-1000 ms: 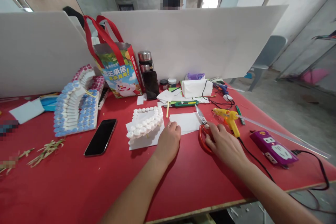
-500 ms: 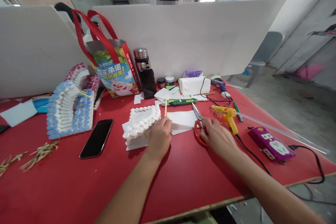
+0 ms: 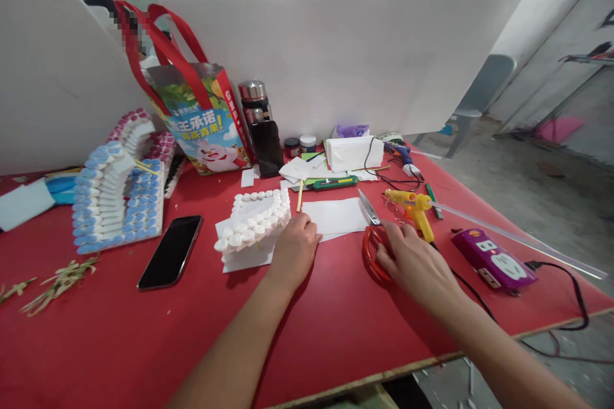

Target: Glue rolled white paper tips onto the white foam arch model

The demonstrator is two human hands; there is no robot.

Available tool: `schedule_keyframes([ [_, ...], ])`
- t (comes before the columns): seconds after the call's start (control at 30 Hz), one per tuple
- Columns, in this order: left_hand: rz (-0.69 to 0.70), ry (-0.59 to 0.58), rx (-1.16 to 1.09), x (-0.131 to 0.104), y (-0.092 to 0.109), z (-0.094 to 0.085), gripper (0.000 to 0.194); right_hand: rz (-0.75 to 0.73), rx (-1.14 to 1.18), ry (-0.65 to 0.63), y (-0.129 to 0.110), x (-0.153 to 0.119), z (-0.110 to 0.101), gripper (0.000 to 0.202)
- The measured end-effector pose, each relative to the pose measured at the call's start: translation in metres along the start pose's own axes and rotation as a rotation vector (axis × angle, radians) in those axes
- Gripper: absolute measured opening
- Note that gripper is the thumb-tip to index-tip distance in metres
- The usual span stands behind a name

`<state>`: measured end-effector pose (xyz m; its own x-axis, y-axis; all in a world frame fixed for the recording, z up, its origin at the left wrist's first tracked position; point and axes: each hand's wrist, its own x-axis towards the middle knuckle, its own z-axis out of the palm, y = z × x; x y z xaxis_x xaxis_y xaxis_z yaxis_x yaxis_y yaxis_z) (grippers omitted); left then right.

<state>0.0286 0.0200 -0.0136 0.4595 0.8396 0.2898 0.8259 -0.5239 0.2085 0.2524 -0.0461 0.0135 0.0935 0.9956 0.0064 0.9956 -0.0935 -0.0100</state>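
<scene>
My left hand (image 3: pixel 296 248) is closed on a thin yellow strip (image 3: pixel 300 197) that points up and away from me. Just left of it stands a white model (image 3: pixel 254 230) edged with rows of round white pieces. White paper sheets (image 3: pixel 336 216) lie flat between my hands. On the right, my right hand (image 3: pixel 407 252) has its fingers closed on the red handles of the scissors (image 3: pixel 369 208), whose blades rest near the paper's right edge, pointing away.
A phone (image 3: pixel 170 252) and a blue-and-white model (image 3: pixel 119 198) lie left. Behind are a shopping bag (image 3: pixel 206 121), a bottle (image 3: pixel 256 108) and a green cutter (image 3: pixel 336 183). A yellow glue gun (image 3: pixel 417 211) and a purple power strip (image 3: pixel 494 259) are on the right.
My right hand and the scissors have shifted a little right, away from the paper. My left hand still holds the strip. The whole view has shifted slightly.
</scene>
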Motion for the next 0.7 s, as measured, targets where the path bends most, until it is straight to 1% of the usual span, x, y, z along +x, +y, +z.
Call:
schedule_keyframes([
  [0.07, -0.007, -0.012, 0.043, 0.000, 0.004, 0.001, 0.012, 0.013, 0.004, -0.013, 0.002, -0.006, 0.002, 0.023],
  [0.13, -0.001, 0.004, 0.056, -0.001, 0.008, 0.001, 0.012, 0.016, 0.009, 0.002, 0.005, -0.011, 0.005, 0.023],
  [0.2, -0.001, 0.011, -0.006, -0.004, 0.012, 0.003, 0.015, 0.007, 0.009, 0.025, 0.009, -0.014, 0.009, 0.023],
  [0.23, -0.010, 0.014, -0.081, -0.006, 0.014, 0.004, 0.015, -0.011, 0.003, 0.031, 0.010, -0.015, 0.012, 0.021],
  [0.33, -0.010, 0.045, -0.396, -0.010, 0.018, 0.005, 0.010, -0.085, -0.045, 0.049, 0.014, -0.013, 0.018, 0.014],
  [0.43, 0.012, 0.100, -0.653, -0.010, 0.017, 0.004, 0.015, -0.210, -0.152, 0.062, 0.015, -0.003, 0.020, 0.020],
  [0.5, -0.013, 0.177, -0.705, -0.009, 0.013, 0.002, 0.018, -0.286, -0.233, 0.047, 0.012, 0.007, 0.016, 0.025],
  [0.57, -0.047, 0.276, -0.687, -0.007, 0.008, 0.000, 0.023, -0.343, -0.284, 0.024, 0.006, 0.018, 0.006, 0.026],
  [0.6, -0.061, 0.315, -0.678, -0.006, 0.005, 0.000, 0.027, -0.353, -0.275, 0.024, 0.000, 0.022, 0.000, 0.025],
  [0.63, -0.073, 0.343, -0.681, -0.005, 0.003, -0.001, 0.032, -0.356, -0.237, 0.029, -0.007, 0.026, -0.007, 0.023],
  [0.7, -0.098, 0.375, -0.701, -0.005, 0.001, -0.003, 0.041, -0.339, -0.075, 0.046, -0.025, 0.032, -0.020, 0.017],
])
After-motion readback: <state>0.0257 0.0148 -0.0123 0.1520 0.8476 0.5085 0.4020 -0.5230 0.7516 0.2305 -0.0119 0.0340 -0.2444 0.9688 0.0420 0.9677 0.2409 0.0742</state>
